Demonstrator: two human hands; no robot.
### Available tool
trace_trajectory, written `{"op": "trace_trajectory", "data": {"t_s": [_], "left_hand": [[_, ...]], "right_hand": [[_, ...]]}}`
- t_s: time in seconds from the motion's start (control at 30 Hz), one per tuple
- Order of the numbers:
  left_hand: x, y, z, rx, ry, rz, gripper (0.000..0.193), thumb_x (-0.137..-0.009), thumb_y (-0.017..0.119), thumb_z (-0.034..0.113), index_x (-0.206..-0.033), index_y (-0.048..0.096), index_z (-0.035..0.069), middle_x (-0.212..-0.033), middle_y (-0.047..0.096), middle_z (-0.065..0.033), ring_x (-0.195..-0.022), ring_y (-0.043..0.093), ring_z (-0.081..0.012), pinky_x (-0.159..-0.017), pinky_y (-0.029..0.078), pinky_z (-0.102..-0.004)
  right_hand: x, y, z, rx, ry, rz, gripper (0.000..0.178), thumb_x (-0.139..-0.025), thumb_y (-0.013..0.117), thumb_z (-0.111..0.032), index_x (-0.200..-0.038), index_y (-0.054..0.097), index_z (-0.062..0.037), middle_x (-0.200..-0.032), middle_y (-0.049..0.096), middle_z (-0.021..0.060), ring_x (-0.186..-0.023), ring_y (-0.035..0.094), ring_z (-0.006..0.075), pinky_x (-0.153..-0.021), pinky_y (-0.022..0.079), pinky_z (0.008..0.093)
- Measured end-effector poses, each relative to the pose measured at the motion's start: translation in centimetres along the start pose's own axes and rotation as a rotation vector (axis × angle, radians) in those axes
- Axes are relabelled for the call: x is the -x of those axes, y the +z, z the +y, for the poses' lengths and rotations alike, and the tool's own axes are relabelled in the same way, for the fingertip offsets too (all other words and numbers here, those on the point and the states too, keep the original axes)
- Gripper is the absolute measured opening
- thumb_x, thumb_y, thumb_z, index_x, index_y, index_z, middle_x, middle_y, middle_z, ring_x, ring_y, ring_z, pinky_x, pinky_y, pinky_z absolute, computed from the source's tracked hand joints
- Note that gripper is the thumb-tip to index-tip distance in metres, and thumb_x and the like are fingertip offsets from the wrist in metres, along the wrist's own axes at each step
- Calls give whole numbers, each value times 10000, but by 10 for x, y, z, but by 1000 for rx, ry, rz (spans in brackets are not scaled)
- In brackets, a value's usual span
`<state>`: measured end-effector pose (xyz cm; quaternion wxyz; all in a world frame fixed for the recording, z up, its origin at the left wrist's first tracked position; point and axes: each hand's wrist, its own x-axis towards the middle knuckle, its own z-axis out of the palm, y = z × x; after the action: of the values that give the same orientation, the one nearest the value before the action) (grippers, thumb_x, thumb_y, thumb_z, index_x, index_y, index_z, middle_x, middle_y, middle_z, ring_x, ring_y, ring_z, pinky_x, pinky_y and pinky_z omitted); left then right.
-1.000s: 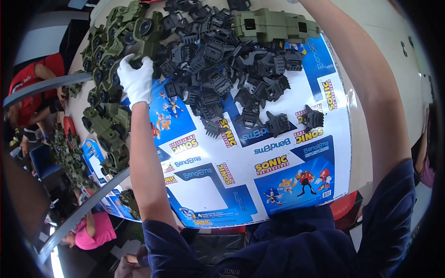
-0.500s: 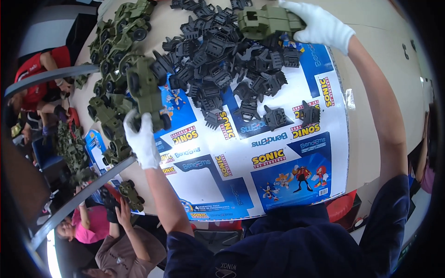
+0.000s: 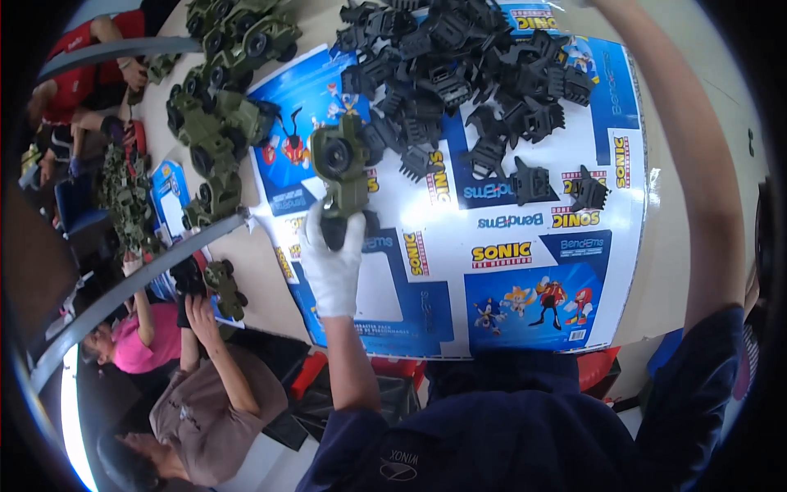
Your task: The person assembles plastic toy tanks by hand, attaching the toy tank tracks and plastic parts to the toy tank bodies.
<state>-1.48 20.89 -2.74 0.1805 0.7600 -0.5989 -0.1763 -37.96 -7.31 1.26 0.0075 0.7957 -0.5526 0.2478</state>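
Note:
My left hand [image 3: 332, 266], in a white glove, grips one end of an olive-green toy truck [image 3: 348, 176] with black wheels. The truck is tilted on end over the printed sheet [image 3: 525, 238], close to the left side of a heap of black plastic parts [image 3: 443, 78]. Two of the black parts, one of them a loose black part [image 3: 589, 190], lie apart from the heap on its near right side. My right forearm [image 3: 684, 107] reaches past the upper edge, so the right hand is out of the picture.
More olive-green toy trucks [image 3: 205, 139] are piled at the left of the table. A grey curved rail [image 3: 164, 258] crosses the left side. Beyond it, co-workers sit, one in a brown shirt [image 3: 217, 414], near another heap of green trucks [image 3: 127, 205].
My left hand has brought its truck rightward, away from the green pile and over the sheet. My right hand, which held another green truck above the black heap, has gone out of view.

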Motion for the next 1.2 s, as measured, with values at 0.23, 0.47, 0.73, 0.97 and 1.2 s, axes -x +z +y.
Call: {"op": "trace_trajectory", "data": {"t_s": [0.23, 0.47, 0.73, 0.97, 1.2], "left_hand": [[-116, -21, 12, 278, 54, -140, 541, -908, 692, 233, -1366, 507, 13, -1342, 540, -171, -1203, 549, -275, -1033, 408, -368], [-257, 64, 68, -138, 507, -293, 871, -880, 613, 585, -1492, 322, 38, -1356, 500, -282, -1210, 499, -445, -1043, 405, -448], [-188, 29, 77, 90, 509, -552, 544, -867, 711, 448, -1292, 613, 123, -1372, 498, -237, -1258, 499, -406, -1055, 413, -439], [-188, -24, 93, 57, 303, -1091, 431, -863, 741, 392, -1124, 724, 50, -1204, 675, -173, -1154, 622, -224, -1027, 449, -343], [-349, 91, 140, -144, 234, -153, 1049, -735, 653, 729, -1427, 442, -31, -1338, 553, -281, -1274, 522, -398, -1064, 429, -426]], "right_hand": [[-77, 50, -45, -26, 259, -385, 552, -884, 558, -494, -1094, 698, -3, -1123, 673, 229, -1019, 651, 367, -907, 499, 432], [-75, 71, -29, 12, 136, -364, 546, -914, 528, -484, -1235, 639, -57, -1227, 603, 208, -1159, 547, 371, -1022, 422, 413], [9, 98, -37, -154, -94, -307, 369, -919, 534, -380, -1195, 699, -198, -1175, 650, 118, -1116, 601, 308, -988, 466, 393], [21, 11, -21, -526, -6, -664, 439, -897, 666, -334, -1257, 659, -83, -1337, 600, 172, -1257, 560, 310, -1098, 409, 358], [13, 72, -14, 245, 443, -494, 709, -946, 452, -598, -1414, 496, -66, -1465, 434, 199, -1267, 525, 340, -982, 478, 462]]}}
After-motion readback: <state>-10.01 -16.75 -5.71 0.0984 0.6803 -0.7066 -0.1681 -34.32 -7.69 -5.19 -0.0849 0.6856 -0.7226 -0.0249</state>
